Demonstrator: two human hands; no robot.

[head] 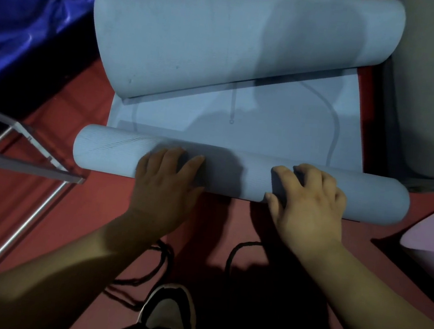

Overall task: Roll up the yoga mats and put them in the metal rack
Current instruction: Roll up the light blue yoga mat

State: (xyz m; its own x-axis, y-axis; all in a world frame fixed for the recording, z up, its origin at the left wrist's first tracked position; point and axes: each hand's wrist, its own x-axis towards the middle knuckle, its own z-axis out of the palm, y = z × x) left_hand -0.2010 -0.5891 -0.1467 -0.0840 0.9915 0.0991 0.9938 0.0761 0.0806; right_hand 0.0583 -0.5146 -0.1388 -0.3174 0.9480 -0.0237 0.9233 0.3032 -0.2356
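The blue yoga mat [268, 132] lay on the red floor [42, 212] across the middle of the frame, its near end rolled into a tube and its far end curling up at the top. The left hand [167, 177] pressed on the tube with fingers [176, 157] spread apart; the right hand [310, 210] gripped it, fingers curled over, thumb beneath. The metal rack [21, 163] stood at left.

Red carpeted floor [83, 208]. Blue yoga mat [241, 129] lies on it, its near end rolled under the grip of the left hand [165, 177] and right hand [308, 204], flat beyond the grip, far end curled up. Metal rack [21, 163] stands left of the grip. Pink mat [432, 237] lies right of it. Black cord [165, 255] and a shoe [169, 310] lie nearer than the grip.
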